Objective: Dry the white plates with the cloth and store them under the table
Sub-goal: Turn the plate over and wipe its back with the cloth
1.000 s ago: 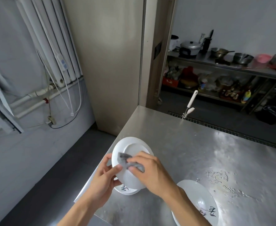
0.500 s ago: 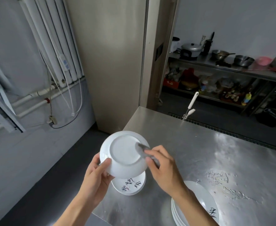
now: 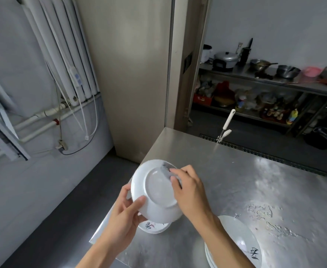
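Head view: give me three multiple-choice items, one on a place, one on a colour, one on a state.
1. The cloth is: A. on the floor; B. against the held plate; C. in a sink.
2. The bowl at the far shelf's right end is: A. green; B. pink; C. black.
3. The left hand: A. hangs idle; B. lies flat on the table; C. grips the plate's rim.
Key: B, the right hand presses it on the plate's underside; B, its pink is plain; C, its thumb curls over the rim.
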